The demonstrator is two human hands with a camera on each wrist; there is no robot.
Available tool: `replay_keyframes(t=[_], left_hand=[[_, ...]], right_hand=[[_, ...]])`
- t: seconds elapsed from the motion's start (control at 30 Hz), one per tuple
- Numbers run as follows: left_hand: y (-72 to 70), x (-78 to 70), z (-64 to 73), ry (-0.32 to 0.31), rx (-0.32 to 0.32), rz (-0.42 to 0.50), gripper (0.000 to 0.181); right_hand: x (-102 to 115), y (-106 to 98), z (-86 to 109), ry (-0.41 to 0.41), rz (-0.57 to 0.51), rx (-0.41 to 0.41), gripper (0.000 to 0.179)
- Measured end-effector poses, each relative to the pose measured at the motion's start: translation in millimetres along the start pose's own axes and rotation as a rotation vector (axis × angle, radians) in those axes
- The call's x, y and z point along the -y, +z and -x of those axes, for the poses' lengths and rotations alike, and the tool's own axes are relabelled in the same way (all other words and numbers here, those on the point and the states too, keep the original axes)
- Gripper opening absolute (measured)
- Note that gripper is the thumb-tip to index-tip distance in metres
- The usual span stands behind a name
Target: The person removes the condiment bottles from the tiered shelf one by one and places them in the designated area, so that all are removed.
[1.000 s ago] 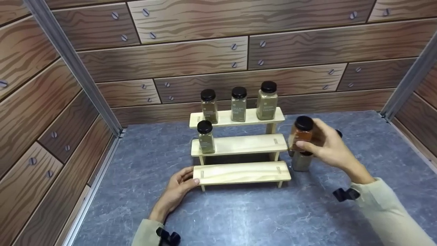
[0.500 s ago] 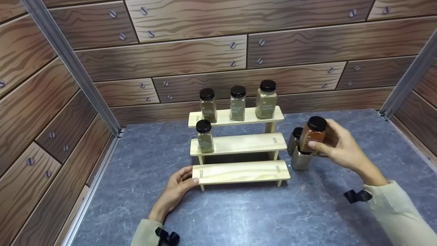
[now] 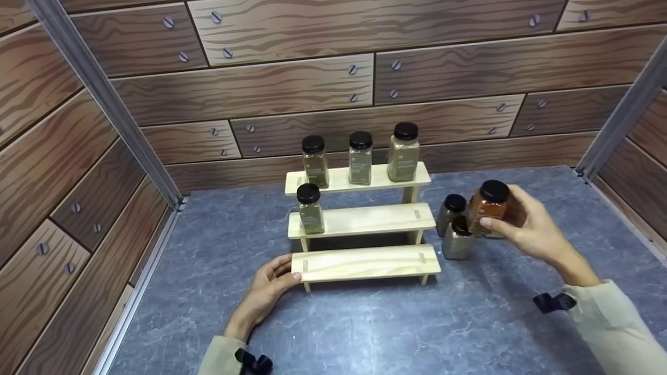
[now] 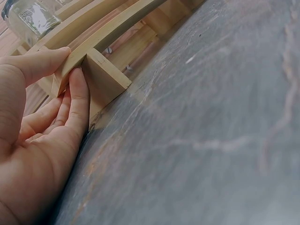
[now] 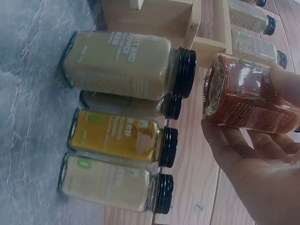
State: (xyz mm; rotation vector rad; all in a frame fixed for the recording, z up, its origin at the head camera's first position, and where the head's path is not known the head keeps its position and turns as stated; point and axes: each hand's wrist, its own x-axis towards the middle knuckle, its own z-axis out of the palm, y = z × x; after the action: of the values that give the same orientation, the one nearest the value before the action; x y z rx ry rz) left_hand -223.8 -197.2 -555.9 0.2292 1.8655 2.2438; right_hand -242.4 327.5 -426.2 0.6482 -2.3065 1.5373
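My right hand [image 3: 536,234] grips a spice jar [image 3: 490,211] of orange-red powder with a black lid, held up off the table just right of the rack. The right wrist view shows the red jar [image 5: 243,93] tilted between thumb and fingers. My left hand [image 3: 263,291] pinches the left end of the lowest step of a three-tier wooden rack [image 3: 365,263]. In the left wrist view, the thumb lies on top of the board [image 4: 84,49] and the fingers are beneath it. One greenish jar [image 3: 311,216] stands at the left of the middle step; 3 jars line the top step.
Beside the rack's right end, a salt and pepper jar [image 5: 117,63] stands in front of a darker jar [image 3: 449,213]. A yellow turmeric jar [image 5: 112,136] and a pale jar [image 5: 105,180] stand close by. Wood-patterned walls [image 3: 312,83] enclose the grey table [image 3: 365,328].
My right hand has carried the red jar rightward, away from the rack, and the darker jar behind has come into view. The left hand stays on the rack.
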Motion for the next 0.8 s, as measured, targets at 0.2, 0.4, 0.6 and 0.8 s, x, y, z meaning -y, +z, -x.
replay_keyframes(t=[0.2, 0.4, 0.6, 0.8], left_hand=[[0.3, 0.3, -1.2, 0.004, 0.007, -0.002, 0.071], [0.8, 0.2, 0.2, 0.005, 0.001, 0.002, 0.071], [0.5, 0.2, -0.2, 0.023, 0.008, -0.002, 0.070], [0.2, 0.8, 0.6, 0.029, 0.006, -0.012, 0.070]], right_hand=[[-3.9, -5.8, 4.4, 0.018, -0.007, -0.014, 0.049], [-9.0, -10.2, 10.3, 0.040, 0.048, -0.028, 0.051], [-14.4, -13.1, 13.4, 0.057, 0.066, -0.039, 0.053], [-22.8, -12.8, 17.9, 0.065, 0.063, -0.036, 0.055]])
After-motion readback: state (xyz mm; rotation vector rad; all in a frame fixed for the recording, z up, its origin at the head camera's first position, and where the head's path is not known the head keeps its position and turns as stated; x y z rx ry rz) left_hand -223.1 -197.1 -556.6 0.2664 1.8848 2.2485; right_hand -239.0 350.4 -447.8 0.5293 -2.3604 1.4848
